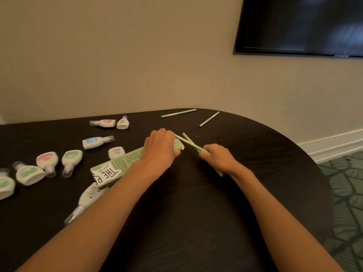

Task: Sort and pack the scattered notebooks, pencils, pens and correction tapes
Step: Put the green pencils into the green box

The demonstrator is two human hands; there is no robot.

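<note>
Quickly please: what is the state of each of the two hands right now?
The left hand grips the open end of the green pencil box.
The right hand holds green pencils, tips at the box opening.

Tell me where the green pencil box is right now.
Head view, left of centre: the green pencil box lies on the dark table, its open end held by the left hand, correction tapes on its left.

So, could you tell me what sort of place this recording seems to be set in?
Probably a hotel room or a living room: a dark wall-mounted television, a rounded dark table, and patterned green carpet below a white baseboard.
</note>
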